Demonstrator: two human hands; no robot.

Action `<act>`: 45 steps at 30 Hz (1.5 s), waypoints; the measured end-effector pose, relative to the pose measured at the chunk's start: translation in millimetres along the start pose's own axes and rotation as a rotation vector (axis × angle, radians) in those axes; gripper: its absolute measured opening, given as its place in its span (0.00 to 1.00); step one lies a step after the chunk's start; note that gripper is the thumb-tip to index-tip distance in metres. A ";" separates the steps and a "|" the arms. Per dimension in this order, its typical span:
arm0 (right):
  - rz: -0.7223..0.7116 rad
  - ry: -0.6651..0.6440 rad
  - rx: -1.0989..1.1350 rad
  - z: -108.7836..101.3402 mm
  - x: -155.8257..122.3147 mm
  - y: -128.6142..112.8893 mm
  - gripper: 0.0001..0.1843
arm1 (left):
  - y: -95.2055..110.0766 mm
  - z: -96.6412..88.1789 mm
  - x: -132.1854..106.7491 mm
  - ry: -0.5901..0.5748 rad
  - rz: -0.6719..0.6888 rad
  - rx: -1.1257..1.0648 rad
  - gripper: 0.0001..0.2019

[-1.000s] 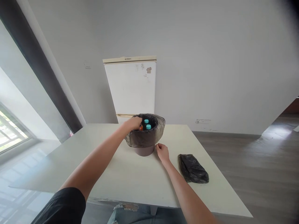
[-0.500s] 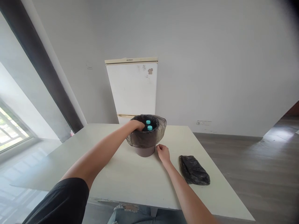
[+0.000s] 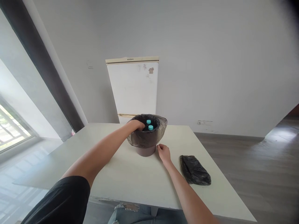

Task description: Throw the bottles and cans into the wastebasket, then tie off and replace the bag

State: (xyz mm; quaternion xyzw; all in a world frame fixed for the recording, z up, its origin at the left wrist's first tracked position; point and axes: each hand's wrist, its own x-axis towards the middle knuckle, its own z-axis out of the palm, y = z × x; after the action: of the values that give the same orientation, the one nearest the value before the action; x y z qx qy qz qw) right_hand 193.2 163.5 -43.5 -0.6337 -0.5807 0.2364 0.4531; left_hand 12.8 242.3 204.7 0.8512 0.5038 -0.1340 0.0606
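A trash bin [image 3: 146, 151] stands upright in the middle of the table, lined with a dark translucent garbage bag [image 3: 149, 140] folded out over its rim. Inside it are two bottles with turquoise caps; one bottle cap [image 3: 149, 121] sits behind the other cap [image 3: 150, 127]. My left hand [image 3: 138, 125] reaches over the rim into the bin, left of the bottles, its fingers hidden from sight. Close to the bin's lower right side, my right hand [image 3: 164, 152] rests on the table, fingers curled in, with nothing visible in them.
A folded black plastic bag [image 3: 195, 170] lies on the table [image 3: 130, 183], right of my right forearm. Beyond the table's far edge a white fridge [image 3: 133, 88] stands against the wall. Bright windows [image 3: 11, 127] are at the left, and grey floor [image 3: 252, 168] lies to the right.
The whole view has shifted very slightly. Both hands, the bin and the bottles keep their places relative to each other.
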 end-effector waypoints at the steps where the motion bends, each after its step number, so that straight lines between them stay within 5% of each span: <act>1: 0.000 0.000 0.001 0.1 0.0 0.0 0.17 | 0.9 -0.5 -1.3 -0.036 -0.015 0.011 0.14; 5: -0.007 -0.004 0.003 0.4 0.3 1.0 0.17 | 2.2 -3.1 -9.8 -0.084 -0.053 0.027 0.13; 10: -0.005 -0.003 -0.003 1.1 1.9 3.3 0.18 | -0.7 -11.8 -22.7 0.074 -0.044 -0.026 0.14; 13: -0.005 -0.007 -0.007 1.6 2.4 4.2 0.18 | -1.7 -20.1 -37.3 0.260 -0.058 -0.075 0.10; 17: -0.010 -0.009 -0.006 2.0 2.1 4.9 0.18 | -3.8 -21.9 -80.4 0.543 -0.128 -0.140 0.18; 21: -0.011 -0.012 -0.003 2.2 1.8 4.9 0.18 | -15.8 9.9 -139.9 0.896 -0.309 -0.317 0.15; 25: -0.016 -0.009 -0.006 2.1 2.2 4.5 0.18 | -43.3 74.3 -181.1 0.908 -0.476 -0.486 0.12; 29: -0.026 -0.002 -0.006 2.6 2.5 4.8 0.18 | -78.6 141.0 -197.7 0.924 -0.644 -0.542 0.15; 32: -0.026 0.007 -0.002 3.3 2.4 6.2 0.18 | -99.0 180.5 -203.9 0.819 -0.742 -0.539 0.24; 35: -0.028 0.005 -0.002 4.1 2.3 8.2 0.18 | -109.3 208.3 -205.7 0.668 -0.650 -0.602 0.34; 40: -0.033 -0.004 -0.011 4.4 3.1 9.3 0.18 | -111.6 216.5 -200.7 0.652 -0.637 -0.596 0.23; 43: -0.036 -0.007 -0.016 4.4 3.6 9.2 0.18 | -104.1 193.9 -202.3 0.705 -0.715 -0.555 0.24; 45: -0.034 -0.010 -0.017 4.5 3.4 9.3 0.18 | -92.7 168.2 -206.9 0.840 -0.759 -0.547 0.29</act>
State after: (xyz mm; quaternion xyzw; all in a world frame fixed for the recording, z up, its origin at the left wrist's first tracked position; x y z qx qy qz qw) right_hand 195.1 168.9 -52.8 -0.6263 -0.5958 0.2267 0.4487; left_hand -190.8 73.1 106.6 0.5470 0.7677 0.3331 0.0213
